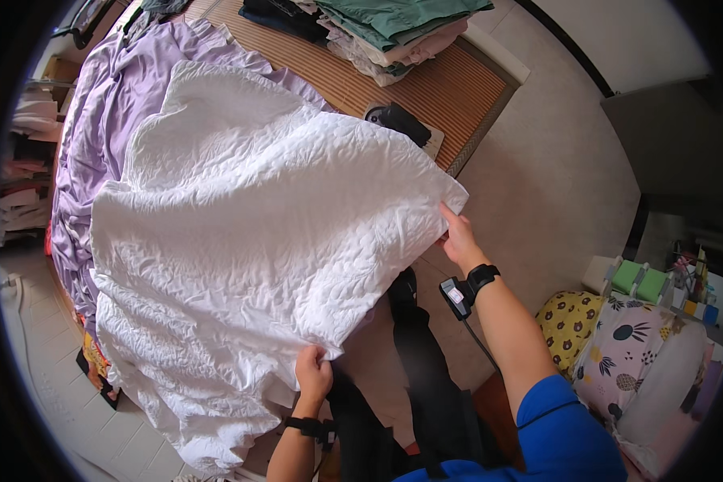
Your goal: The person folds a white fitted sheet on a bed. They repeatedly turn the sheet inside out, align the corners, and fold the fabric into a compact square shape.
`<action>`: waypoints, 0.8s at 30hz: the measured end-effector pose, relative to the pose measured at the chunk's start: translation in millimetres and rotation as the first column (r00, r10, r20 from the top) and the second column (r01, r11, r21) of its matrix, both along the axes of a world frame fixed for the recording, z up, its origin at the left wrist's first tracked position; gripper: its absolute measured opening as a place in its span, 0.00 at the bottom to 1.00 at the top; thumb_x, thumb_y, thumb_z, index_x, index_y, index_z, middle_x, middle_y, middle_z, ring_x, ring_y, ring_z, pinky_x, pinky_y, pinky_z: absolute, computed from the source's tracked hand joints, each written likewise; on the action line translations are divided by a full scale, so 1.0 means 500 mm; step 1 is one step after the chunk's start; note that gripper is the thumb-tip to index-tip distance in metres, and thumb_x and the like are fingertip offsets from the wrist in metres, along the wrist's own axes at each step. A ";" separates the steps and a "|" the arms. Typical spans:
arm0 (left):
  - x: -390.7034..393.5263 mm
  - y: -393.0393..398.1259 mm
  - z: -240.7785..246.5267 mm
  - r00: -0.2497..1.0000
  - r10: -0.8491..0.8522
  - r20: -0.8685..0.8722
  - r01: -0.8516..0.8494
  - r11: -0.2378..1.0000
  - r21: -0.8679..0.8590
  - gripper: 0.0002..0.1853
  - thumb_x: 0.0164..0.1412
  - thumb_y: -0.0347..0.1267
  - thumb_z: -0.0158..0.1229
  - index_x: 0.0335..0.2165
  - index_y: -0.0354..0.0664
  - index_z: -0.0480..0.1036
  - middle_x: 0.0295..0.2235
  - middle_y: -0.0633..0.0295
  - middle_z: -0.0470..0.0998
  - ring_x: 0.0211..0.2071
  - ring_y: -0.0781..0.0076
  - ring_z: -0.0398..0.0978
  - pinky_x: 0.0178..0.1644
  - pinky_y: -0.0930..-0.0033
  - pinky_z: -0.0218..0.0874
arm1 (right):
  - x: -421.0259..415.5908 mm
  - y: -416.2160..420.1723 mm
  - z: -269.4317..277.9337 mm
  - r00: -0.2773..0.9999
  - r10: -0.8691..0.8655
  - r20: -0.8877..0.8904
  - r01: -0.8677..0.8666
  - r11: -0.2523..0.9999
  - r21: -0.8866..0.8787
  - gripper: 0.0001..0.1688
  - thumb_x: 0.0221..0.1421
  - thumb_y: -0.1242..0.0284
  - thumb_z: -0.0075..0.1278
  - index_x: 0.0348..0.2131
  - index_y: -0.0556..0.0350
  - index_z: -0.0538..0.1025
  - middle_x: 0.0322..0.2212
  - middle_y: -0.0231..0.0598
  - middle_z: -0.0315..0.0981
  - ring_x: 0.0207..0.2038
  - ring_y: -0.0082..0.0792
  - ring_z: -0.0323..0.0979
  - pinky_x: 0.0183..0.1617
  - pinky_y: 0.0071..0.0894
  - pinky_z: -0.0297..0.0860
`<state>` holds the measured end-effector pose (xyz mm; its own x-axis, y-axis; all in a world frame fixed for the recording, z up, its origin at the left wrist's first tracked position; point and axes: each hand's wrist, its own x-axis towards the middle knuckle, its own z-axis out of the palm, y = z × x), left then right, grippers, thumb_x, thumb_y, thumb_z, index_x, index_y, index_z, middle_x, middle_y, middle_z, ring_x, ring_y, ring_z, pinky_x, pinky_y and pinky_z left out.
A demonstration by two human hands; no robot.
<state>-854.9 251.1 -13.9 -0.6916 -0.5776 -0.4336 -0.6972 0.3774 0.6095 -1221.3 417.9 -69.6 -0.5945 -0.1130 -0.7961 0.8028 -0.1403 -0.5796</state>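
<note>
A large white quilted bedspread (235, 235) spreads out in front of me, wrinkled and partly raised. My left hand (313, 372) grips its near edge at the bottom middle. Farther right, my right hand (458, 236) pinches the same cover close to a corner, with the thumb on top. The cover's lower left part hangs in folds down towards the floor. Beneath and beyond it lies a crumpled lilac sheet (105, 126). Black straps with small devices circle both of my wrists, and a cable runs from the right one.
Folded clothes (397, 30) are stacked on a brown slatted mat (313, 57). A black object (403, 123) lies by the mat's near edge. Patterned pillows or bundles (623, 349) stand at the right, beside green containers (635, 280). Shelves with folded textiles (27, 181) line the left.
</note>
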 end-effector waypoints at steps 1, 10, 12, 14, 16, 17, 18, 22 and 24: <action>0.010 -0.019 0.025 0.988 -0.115 0.104 0.107 0.991 0.080 0.08 0.42 0.21 0.49 0.27 0.39 0.69 0.27 0.53 0.73 0.32 0.50 0.70 0.36 0.56 0.62 | 0.001 -0.012 -0.001 0.972 0.042 -0.232 -0.023 0.996 0.084 0.19 0.56 0.67 0.53 0.43 0.62 0.71 0.40 0.37 0.73 0.40 0.27 0.71 0.44 0.26 0.67; -0.294 -0.142 0.159 0.992 -0.110 -0.060 0.094 0.970 -0.226 0.05 0.50 0.23 0.56 0.30 0.40 0.71 0.24 0.57 0.74 0.27 0.59 0.73 0.31 0.63 0.63 | -0.031 0.119 -0.020 0.909 0.403 -0.103 -0.346 0.870 0.352 0.13 0.53 0.72 0.53 0.37 0.62 0.72 0.29 0.34 0.73 0.30 0.25 0.70 0.34 0.28 0.68; -0.381 -0.213 0.168 0.980 -0.121 -0.155 0.066 0.944 -0.323 0.06 0.51 0.23 0.56 0.31 0.40 0.71 0.25 0.57 0.73 0.27 0.58 0.73 0.31 0.62 0.64 | -0.028 0.069 -0.004 0.825 0.542 -0.161 -0.298 0.659 0.691 0.15 0.50 0.72 0.54 0.38 0.61 0.70 0.29 0.38 0.71 0.32 0.33 0.70 0.37 0.33 0.67; -0.468 -0.284 0.161 0.966 -0.190 -0.174 0.108 0.913 -0.394 0.07 0.53 0.23 0.54 0.33 0.40 0.71 0.25 0.56 0.73 0.28 0.57 0.73 0.32 0.62 0.64 | -0.027 0.022 0.008 0.669 0.650 -0.360 0.019 0.469 0.883 0.20 0.45 0.74 0.55 0.38 0.59 0.67 0.33 0.46 0.66 0.38 0.48 0.66 0.44 0.45 0.64; -0.549 -0.351 0.154 0.936 -0.318 -0.153 0.196 0.829 -0.524 0.08 0.54 0.23 0.52 0.35 0.41 0.71 0.28 0.57 0.73 0.30 0.57 0.72 0.33 0.61 0.63 | -0.035 -0.027 0.035 0.506 0.743 -0.437 0.026 0.493 0.870 0.21 0.44 0.74 0.54 0.40 0.59 0.67 0.37 0.47 0.65 0.42 0.49 0.64 0.47 0.46 0.62; -0.589 -0.379 0.142 0.930 -0.336 -0.148 0.210 0.818 -0.536 0.09 0.53 0.23 0.52 0.36 0.42 0.71 0.29 0.58 0.73 0.31 0.57 0.72 0.33 0.61 0.63 | -0.044 -0.046 0.047 0.416 0.778 -0.471 0.031 0.505 0.863 0.21 0.44 0.75 0.53 0.40 0.59 0.67 0.39 0.48 0.65 0.44 0.50 0.63 0.49 0.47 0.60; -0.629 -0.414 0.123 0.902 -0.410 -0.139 0.236 0.736 -0.635 0.12 0.52 0.23 0.52 0.38 0.43 0.71 0.31 0.60 0.73 0.33 0.59 0.72 0.35 0.62 0.63 | -0.061 -0.067 0.047 0.333 0.815 -0.475 -0.025 0.511 0.859 0.26 0.43 0.72 0.55 0.43 0.57 0.65 0.40 0.48 0.66 0.45 0.52 0.64 0.50 0.48 0.59; -0.791 -0.525 0.039 0.847 -0.529 0.038 0.397 0.585 -0.707 0.31 0.46 0.20 0.51 0.52 0.47 0.64 0.51 0.61 0.68 0.54 0.62 0.63 0.56 0.55 0.52 | -0.096 -0.079 0.017 0.426 0.903 -0.062 -0.366 0.235 0.900 0.37 0.40 0.63 0.60 0.49 0.52 0.63 0.46 0.51 0.67 0.50 0.50 0.64 0.52 0.51 0.56; -0.837 -0.584 0.009 0.816 -0.544 0.193 0.455 0.401 -0.795 0.37 0.46 0.18 0.50 0.56 0.54 0.60 0.56 0.63 0.64 0.60 0.63 0.56 0.63 0.48 0.42 | -0.118 -0.108 0.050 0.427 0.894 0.136 -0.593 0.163 0.788 0.38 0.40 0.62 0.60 0.50 0.50 0.63 0.47 0.50 0.67 0.50 0.49 0.64 0.54 0.52 0.54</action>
